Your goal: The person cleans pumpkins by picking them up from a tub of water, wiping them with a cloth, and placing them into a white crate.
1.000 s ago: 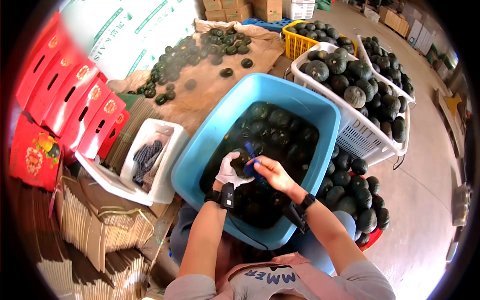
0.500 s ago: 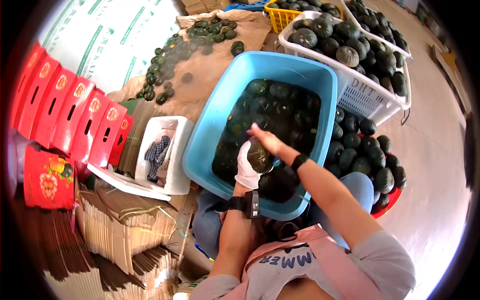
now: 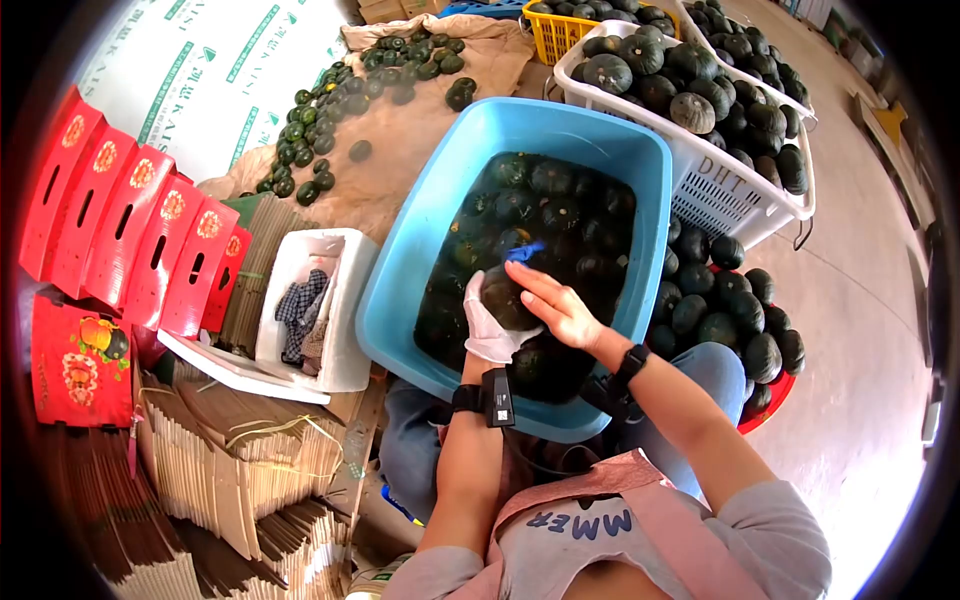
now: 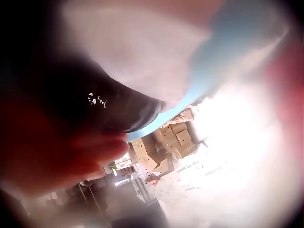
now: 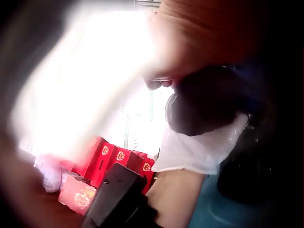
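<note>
In the head view, a dark green squash (image 3: 507, 300) is held over the blue tub (image 3: 400, 250). My left hand (image 3: 490, 325), in a white glove, grips it from the left and below. The bare right hand (image 3: 560, 310) lies on its right side with fingers extended. Just beyond those fingertips shows a blue item (image 3: 524, 251); how it is held is hidden. Dark water and many squashes (image 3: 552, 178) fill the tub. In the right wrist view the white glove (image 5: 194, 149) cups the dark squash (image 5: 199, 104); the left wrist view is blurred.
White crates (image 3: 710, 190) and a yellow crate (image 3: 553, 38) of squashes stand behind right, with a red container (image 3: 752, 418) of squashes below. More squashes lie on a tan cloth (image 3: 430, 125). Left are a foam box (image 3: 350, 340), red boxes (image 3: 125, 210) and stacked cardboard (image 3: 215, 450).
The head view has shifted. My right hand, which pinched the blue item a second ago, now lies flatter against the squash; the squash is lifted more clearly in the left hand.
</note>
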A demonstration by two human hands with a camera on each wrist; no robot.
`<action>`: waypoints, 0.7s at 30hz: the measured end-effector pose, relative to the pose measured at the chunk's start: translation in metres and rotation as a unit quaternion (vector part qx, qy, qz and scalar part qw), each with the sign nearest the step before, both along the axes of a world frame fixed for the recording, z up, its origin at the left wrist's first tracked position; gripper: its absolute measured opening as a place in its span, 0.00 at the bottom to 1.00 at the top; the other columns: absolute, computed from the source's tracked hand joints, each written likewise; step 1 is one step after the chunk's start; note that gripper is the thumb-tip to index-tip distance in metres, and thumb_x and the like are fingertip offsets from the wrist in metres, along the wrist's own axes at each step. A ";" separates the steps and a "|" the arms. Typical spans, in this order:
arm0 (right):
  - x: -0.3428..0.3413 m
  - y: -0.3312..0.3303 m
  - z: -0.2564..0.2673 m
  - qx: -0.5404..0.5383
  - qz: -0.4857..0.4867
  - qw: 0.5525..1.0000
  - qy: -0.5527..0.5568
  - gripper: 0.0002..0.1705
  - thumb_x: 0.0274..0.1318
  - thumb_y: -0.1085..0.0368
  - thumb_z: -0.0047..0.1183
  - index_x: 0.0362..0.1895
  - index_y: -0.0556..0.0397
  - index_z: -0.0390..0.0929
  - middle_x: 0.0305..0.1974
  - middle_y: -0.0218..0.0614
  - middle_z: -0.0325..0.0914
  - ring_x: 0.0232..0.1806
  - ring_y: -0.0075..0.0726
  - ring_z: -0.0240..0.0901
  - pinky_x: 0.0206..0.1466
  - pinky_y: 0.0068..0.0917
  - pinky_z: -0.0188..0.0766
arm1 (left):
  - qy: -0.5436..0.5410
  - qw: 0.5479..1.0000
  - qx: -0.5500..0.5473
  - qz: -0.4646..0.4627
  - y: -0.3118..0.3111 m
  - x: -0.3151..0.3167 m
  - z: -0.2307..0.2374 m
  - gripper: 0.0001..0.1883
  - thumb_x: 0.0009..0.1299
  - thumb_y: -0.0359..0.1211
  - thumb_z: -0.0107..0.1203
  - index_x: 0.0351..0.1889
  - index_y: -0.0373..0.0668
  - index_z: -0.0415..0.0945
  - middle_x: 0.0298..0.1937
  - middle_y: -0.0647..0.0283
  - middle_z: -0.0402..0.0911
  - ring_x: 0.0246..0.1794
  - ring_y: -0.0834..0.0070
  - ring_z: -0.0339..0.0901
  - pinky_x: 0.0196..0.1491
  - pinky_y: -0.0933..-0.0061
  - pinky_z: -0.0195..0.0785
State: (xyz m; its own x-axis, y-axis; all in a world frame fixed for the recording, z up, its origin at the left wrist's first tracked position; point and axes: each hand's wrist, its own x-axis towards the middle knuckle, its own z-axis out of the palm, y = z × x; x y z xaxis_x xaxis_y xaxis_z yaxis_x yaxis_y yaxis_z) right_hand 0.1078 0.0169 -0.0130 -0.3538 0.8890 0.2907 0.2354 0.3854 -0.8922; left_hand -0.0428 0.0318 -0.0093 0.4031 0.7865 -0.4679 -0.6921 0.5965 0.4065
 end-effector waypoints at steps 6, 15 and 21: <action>0.004 0.052 -0.027 -0.267 -0.114 0.952 0.096 0.35 0.62 0.37 0.43 0.56 0.54 0.76 0.49 0.44 0.80 0.52 0.43 0.76 0.59 0.36 0.67 | 0.165 0.879 0.446 0.022 -0.013 0.010 -0.029 0.19 0.72 0.43 0.48 0.54 0.41 0.73 0.49 0.63 0.78 0.46 0.72 0.77 0.47 0.70 0.74; -0.005 0.009 0.000 -0.351 -0.159 0.884 0.264 0.37 0.52 0.43 0.62 0.56 0.59 0.73 0.49 0.40 0.77 0.51 0.34 0.72 0.57 0.29 0.66 | 0.702 0.485 0.501 0.145 -0.009 0.024 -0.015 0.43 0.51 0.41 0.70 0.66 0.51 0.63 0.61 0.49 0.63 0.60 0.51 0.61 0.62 0.52 0.57; 0.014 0.013 0.016 -0.431 -0.068 0.786 0.438 0.31 0.57 0.51 0.60 0.56 0.62 0.74 0.48 0.41 0.79 0.48 0.31 0.76 0.54 0.29 0.71 | 0.021 0.978 0.160 0.135 -0.004 0.016 -0.011 0.28 0.74 0.54 0.40 0.59 0.42 0.70 0.58 0.59 0.74 0.54 0.65 0.74 0.60 0.62 0.67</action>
